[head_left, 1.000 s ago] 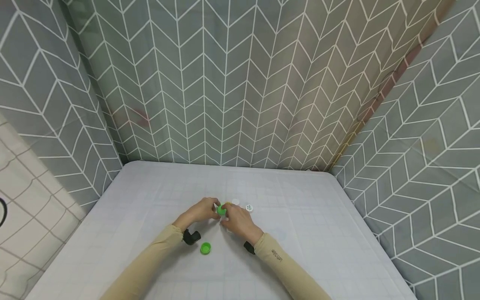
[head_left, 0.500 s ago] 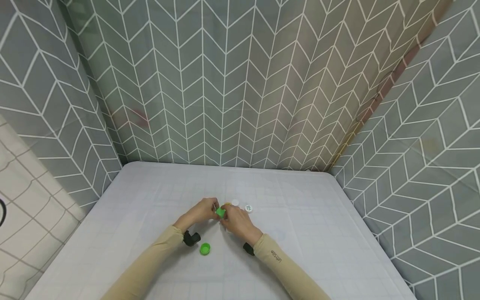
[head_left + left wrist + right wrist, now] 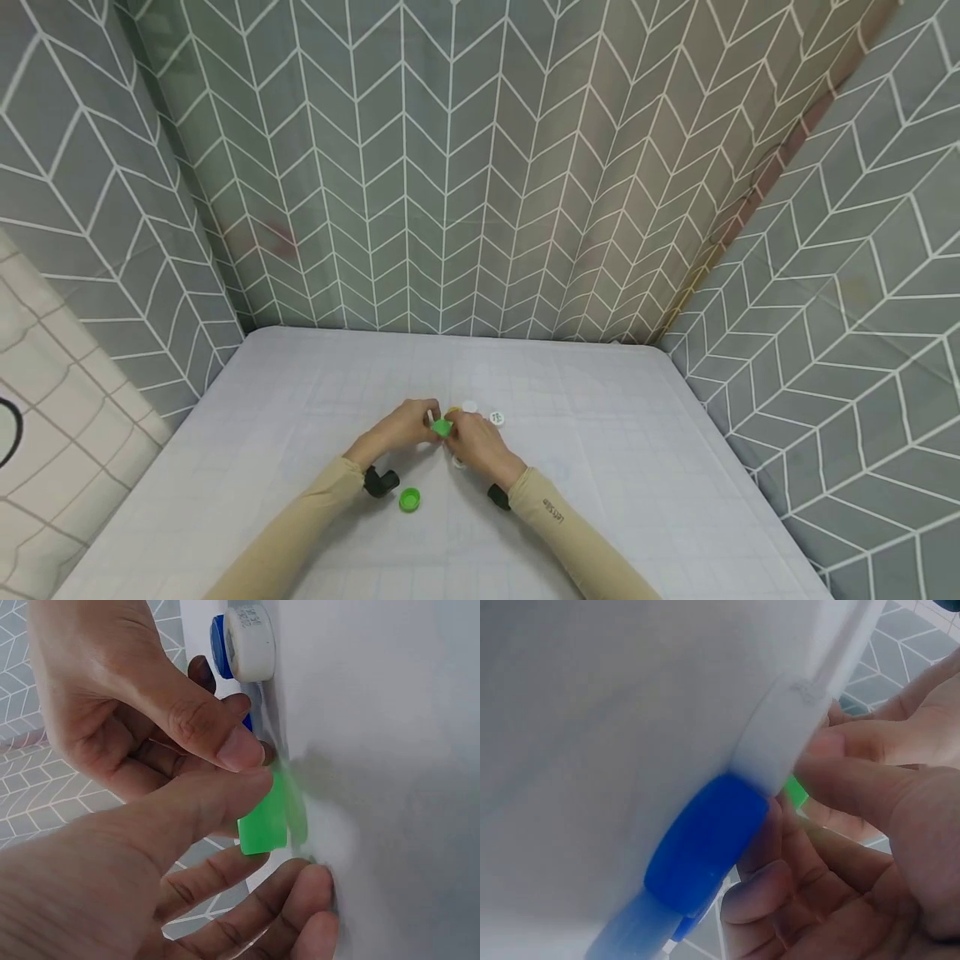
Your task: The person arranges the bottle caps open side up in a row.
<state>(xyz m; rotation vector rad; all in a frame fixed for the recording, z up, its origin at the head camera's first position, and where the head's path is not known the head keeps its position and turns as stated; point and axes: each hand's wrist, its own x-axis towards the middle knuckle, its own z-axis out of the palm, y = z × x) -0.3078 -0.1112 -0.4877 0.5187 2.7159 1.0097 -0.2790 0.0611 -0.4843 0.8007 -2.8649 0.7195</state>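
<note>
In the head view both hands meet over the middle of the white table. My left hand pinches a small green bottle cap, its thumb lying across the cap's top part in the left wrist view, where the green side stands close to the table. From the other side, my right hand pinches the cap's near edge with thumb and fingertips. The right wrist view shows just a sliver of green between the fingers. A second green cap lies hollow side up, nearer the body.
Beyond the right hand lie a plain white cap, a white cap with printed marks and a bit of yellow. Another white cap sits partly under the right hand. A blue cap shows in the right wrist view.
The held green cap has turned between the fingers, from its round face showing to a tilted, narrower outline. Both hands stay at nearly the same spot; the loose caps lie as before.
</note>
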